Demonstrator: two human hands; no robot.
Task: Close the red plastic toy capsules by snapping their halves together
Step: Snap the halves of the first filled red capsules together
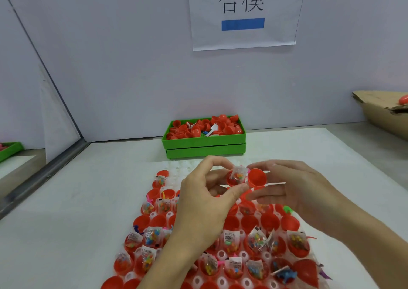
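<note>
My left hand pinches the filled half, its toy packet poking up; my right hand pinches the empty cap just beside it, rims almost meeting. If the packet's corner gets caught between the rims (likely, I judge), they won't snap shut. Below both grips, open halves sit in the tray.

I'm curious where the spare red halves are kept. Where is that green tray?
The green tray sits at the far edge of the table, against the back wall, roughly centre, beyond both hands and below the paper sign.
</note>
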